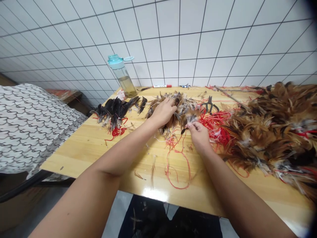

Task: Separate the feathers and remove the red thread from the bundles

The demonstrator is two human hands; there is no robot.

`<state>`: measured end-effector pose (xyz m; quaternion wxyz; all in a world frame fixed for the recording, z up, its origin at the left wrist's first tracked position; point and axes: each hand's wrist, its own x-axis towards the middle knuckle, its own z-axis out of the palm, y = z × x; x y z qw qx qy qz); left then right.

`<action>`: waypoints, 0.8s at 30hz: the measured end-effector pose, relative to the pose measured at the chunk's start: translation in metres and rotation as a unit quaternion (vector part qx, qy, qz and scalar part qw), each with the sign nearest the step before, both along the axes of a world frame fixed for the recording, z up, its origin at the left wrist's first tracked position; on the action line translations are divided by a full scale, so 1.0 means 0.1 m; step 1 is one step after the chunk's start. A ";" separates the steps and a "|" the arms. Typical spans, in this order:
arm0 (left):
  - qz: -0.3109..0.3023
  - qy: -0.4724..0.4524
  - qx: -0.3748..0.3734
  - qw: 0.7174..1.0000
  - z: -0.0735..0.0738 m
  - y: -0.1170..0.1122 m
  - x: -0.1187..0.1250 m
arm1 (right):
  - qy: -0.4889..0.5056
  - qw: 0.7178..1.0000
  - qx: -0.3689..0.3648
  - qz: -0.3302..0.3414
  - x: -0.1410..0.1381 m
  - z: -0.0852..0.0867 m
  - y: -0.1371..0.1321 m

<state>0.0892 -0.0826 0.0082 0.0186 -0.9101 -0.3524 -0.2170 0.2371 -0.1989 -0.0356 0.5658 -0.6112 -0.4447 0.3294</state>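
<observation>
The middle feather pile [184,102] is the landmark, and the left hand [164,110] lies right over it, palm down, with its fingers loosely bent into the plumage. Whether that grip has hold of any feathers I cannot tell, since the fingertips are lost among them. The right hand [199,132] is at the pile's near right edge; its grip is closed in a pinch, thumb against forefinger, on a small feather tuft [192,117].

The tuft lies at the right edge of the pile, so close that the two seem to meet, though the picture does not settle whether they touch. Its pale, fluffy part spreads away from the grip to the far side, leaning slightly right, and a dark tip shows on the near left side of the pinch. The long axis thus seems to slant from near left to far right. The left hand is the nearer to the pile, being on it, while the right is just beside.

A looped red cord [189,165] lies on the tabletop [99,155] on the near side of the pile. To the pile's right come a tangle of red strings [218,124] and, behind that, the pliers [210,105]; farther right is a large heap of brown feathers [277,122]. Black feathers [115,110] lie to its left.
</observation>
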 end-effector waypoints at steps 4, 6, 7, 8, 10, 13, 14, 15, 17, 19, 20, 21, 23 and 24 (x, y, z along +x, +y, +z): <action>0.029 -0.018 0.028 0.999 0.03 -0.10 -0.13 | -0.011 1.000 -0.003 -0.007 -0.01 0.00 0.00; 0.037 -0.064 0.029 0.997 0.06 -0.18 -0.22 | -0.019 1.000 -0.004 -0.003 -0.02 -0.01 0.00; 0.038 -0.092 0.023 0.995 0.07 -0.23 -0.26 | -0.024 1.000 -0.004 -0.002 -0.03 -0.01 0.00; 0.038 -0.120 0.012 0.992 0.08 -0.28 -0.30 | -0.029 1.000 -0.005 -0.002 -0.03 -0.02 0.00; 0.046 -0.163 -0.019 0.985 0.08 -0.36 -0.35 | -0.043 0.999 -0.004 -0.003 -0.03 -0.03 -0.01; 0.070 -0.198 -0.066 0.975 0.04 -0.41 -0.39 | -0.071 0.997 -0.011 0.000 -0.04 -0.03 -0.02; 0.074 -0.207 -0.080 0.972 0.03 -0.42 -0.39 | -0.080 0.997 -0.014 0.001 -0.04 -0.03 -0.02; 0.077 -0.218 -0.096 0.968 0.01 -0.41 -0.38 | -0.090 0.996 -0.016 0.002 -0.04 -0.02 -0.03; 0.075 -0.260 -0.149 0.951 -0.03 -0.41 -0.35 | -0.105 0.994 -0.021 0.003 -0.04 -0.01 -0.03; 0.059 -0.329 -0.236 0.912 -0.07 -0.43 -0.29 | -0.111 0.994 -0.019 0.002 -0.04 -0.01 -0.03; 0.044 -0.366 -0.289 0.884 -0.09 -0.45 -0.26 | -0.110 0.994 -0.017 0.002 -0.04 -0.01 -0.03; 0.028 -0.401 -0.340 0.850 -0.10 -0.47 -0.22 | -0.107 0.994 -0.014 0.002 -0.04 -0.01 -0.03; 0.001 -0.454 -0.428 0.781 -0.12 -0.53 -0.15 | -0.100 0.995 -0.011 0.001 -0.05 -0.02 -0.03; -0.006 -0.470 -0.461 0.752 -0.13 -0.56 -0.12 | -0.095 0.995 -0.010 0.001 -0.05 -0.03 -0.04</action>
